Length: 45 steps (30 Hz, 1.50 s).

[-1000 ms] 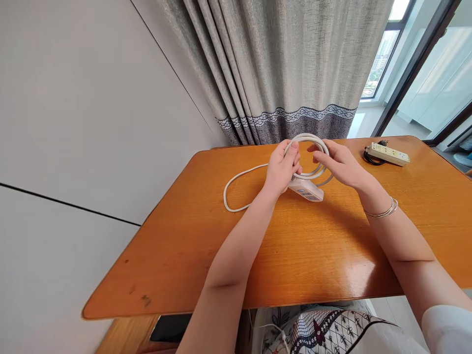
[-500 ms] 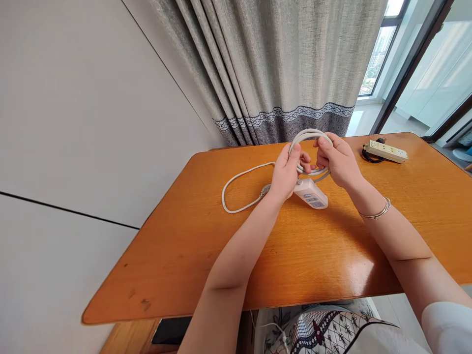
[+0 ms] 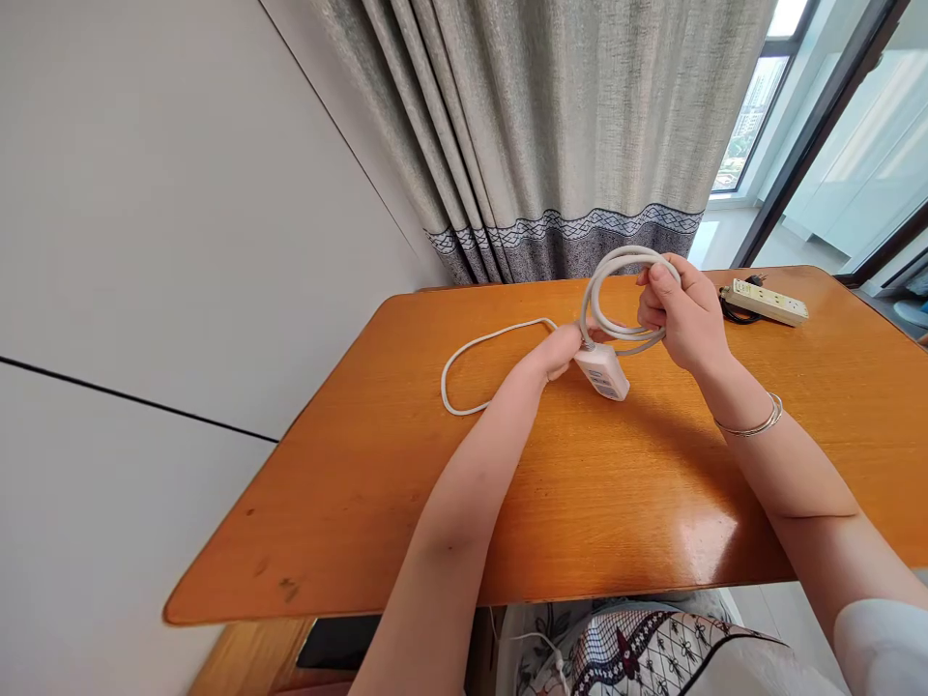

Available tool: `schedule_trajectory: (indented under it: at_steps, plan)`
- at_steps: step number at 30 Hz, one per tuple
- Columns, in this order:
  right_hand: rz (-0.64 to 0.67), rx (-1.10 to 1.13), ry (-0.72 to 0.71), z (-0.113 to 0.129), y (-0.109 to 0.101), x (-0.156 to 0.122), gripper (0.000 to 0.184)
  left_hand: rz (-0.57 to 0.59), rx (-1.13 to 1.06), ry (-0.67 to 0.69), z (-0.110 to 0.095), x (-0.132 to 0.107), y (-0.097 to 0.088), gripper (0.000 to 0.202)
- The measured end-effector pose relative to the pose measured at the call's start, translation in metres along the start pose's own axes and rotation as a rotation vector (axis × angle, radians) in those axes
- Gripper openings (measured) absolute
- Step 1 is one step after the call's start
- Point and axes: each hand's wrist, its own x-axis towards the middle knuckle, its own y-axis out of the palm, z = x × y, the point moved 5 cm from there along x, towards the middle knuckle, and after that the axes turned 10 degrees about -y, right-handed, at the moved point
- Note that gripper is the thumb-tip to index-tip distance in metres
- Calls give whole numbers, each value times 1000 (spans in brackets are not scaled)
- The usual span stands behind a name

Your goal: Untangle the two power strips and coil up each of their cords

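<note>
My right hand [image 3: 685,309] is closed around one side of a looped white power cord [image 3: 616,259], holding the coil upright above the table. A white power strip [image 3: 603,372] hangs tilted from the cord just below the coil. My left hand [image 3: 564,350] is turned palm down beside the end of the strip where the cord enters. Its fingers reach behind the coil and are mostly hidden, so their grip does not show. From behind this hand, the rest of the cord lies in a wide bend on the table to the left; its plug is out of sight.
The wooden table [image 3: 348,464] has a rounded left edge along a pale wall. A second, cream power strip [image 3: 769,302] with a black cord lies at the far right. A grey curtain [image 3: 580,126] hangs behind the table.
My left hand has let go of the coil's left side and moved down to the strip's cord end. My right hand has shifted slightly right with the coil, and the strip has turned.
</note>
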Motion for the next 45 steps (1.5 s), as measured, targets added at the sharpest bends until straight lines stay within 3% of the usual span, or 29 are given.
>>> schedule_trajectory:
  at_steps: [4, 12, 14, 16, 19, 22, 25, 27, 30, 40, 42, 45]
  plan:
    - [-23, -18, -13, 2, -2, 1, 50, 103, 208, -43, 10, 2, 2, 37]
    - [56, 7, 60, -2, -1, 2, 50, -98, 744, 132, -31, -31, -21, 27]
    - [60, 18, 78, -4, -2, 3, 50, -259, 931, 232, -44, -41, -22, 23]
    - [47, 28, 94, -6, -5, 4, 50, -501, 1070, 388, -58, -52, -22, 14]
    - [39, 52, 136, -9, -11, 6, 50, -818, 1102, 621, -69, -66, -17, 5]
    - [41, 77, 164, -8, -15, 7, 49, -1008, 1052, 751, -69, -72, -14, 11]
    - [40, 88, 170, -5, -16, 8, 49, -1132, 1018, 778, -66, -74, -16, 17]
    - [44, 90, 183, -5, -15, 7, 49, -1121, 1031, 742, -64, -72, -18, 19]
    - [52, 94, 196, -7, -13, 7, 50, -997, 1012, 657, -63, -68, -20, 15]
    - [64, 92, 175, -8, -7, 5, 51, -387, 395, 575, -43, -44, 1, 53]
    - [82, 108, 177, -9, -4, 4, 52, -328, 351, 597, -40, -41, 5, 65]
    - [88, 133, 184, -10, -1, 3, 53, -325, 313, 621, -38, -40, 8, 66]
